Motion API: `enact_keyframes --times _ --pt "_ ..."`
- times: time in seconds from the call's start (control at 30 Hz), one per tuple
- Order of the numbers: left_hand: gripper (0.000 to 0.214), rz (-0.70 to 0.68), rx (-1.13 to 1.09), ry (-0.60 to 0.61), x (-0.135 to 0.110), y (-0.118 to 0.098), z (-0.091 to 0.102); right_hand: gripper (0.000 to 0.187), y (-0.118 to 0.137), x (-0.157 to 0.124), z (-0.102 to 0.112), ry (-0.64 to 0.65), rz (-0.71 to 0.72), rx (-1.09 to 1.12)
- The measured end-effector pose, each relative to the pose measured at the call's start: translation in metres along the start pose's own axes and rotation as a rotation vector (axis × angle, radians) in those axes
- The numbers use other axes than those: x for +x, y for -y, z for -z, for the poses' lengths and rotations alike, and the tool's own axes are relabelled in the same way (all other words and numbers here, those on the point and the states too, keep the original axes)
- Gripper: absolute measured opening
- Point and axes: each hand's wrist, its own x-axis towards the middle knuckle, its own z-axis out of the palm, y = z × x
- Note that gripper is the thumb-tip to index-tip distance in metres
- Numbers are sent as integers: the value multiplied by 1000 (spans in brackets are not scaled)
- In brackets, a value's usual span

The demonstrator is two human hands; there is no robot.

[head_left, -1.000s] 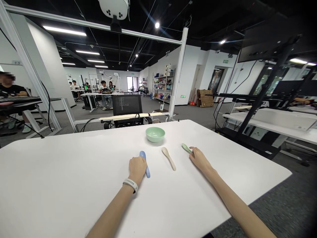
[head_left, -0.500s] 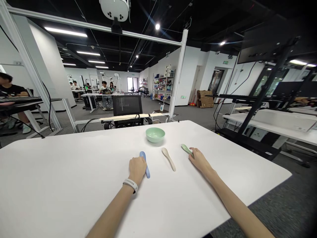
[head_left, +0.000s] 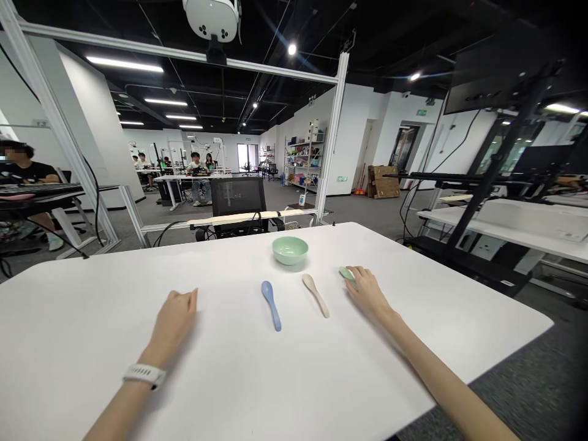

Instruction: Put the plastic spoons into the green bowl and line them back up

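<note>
On the white table, my left hand is at the left, wearing a pale watch band. Its fingers are curled in, and I see nothing in them. The blue spoon lies apart from it, to the right. My right hand is closed over the handle of a green spoon; only the spoon's bowl end shows, and the fingertips are partly hidden. Between the hands lies a beige spoon, untouched. Behind the spoons stands a light green bowl, upright.
A metal frame rises beyond the table's far edge, with a black mesh chair behind it. A black monitor stand is at the right. Several people sit at desks farther back, one person at the far left.
My left hand has moved away from the blue spoon to the left, leaving it on the table. My right hand has shifted slightly forward and covers more of the green spoon.
</note>
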Motion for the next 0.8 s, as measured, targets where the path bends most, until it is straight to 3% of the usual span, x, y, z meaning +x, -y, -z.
enact_keyframes --times 0.13,0.23,0.37,0.5,0.8 --pt "53 -4 99 3 -26 87 -20 44 29 17 -9 66 85 154" --pt "66 74 142 70 -42 121 -43 47 46 27 -23 133 101 191" --pt "75 217 122 168 -54 127 -56 48 49 27 -42 176 89 256" --pt "78 234 82 213 -56 122 -53 49 45 21 -45 190 68 306" --pt "76 237 62 172 -58 123 -57 45 48 19 -39 184 54 316"
